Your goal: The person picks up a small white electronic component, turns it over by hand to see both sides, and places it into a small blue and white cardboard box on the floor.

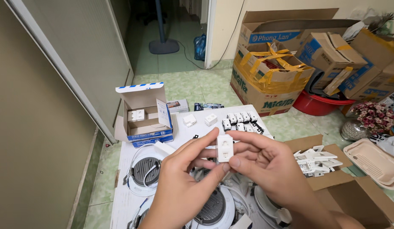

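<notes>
White socket module (pixel 225 148) is being pinched between left hand (pixel 186 176) and right hand (pixel 264 163) above the tabletop (pixel 120 203) middle, while finished-looking modules (pixel 240 119) are lining its far edge, and two are sitting boxed (pixel 136 115).

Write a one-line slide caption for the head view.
Both hands hold a small white socket module above a white table with downlights and an open box.
</notes>
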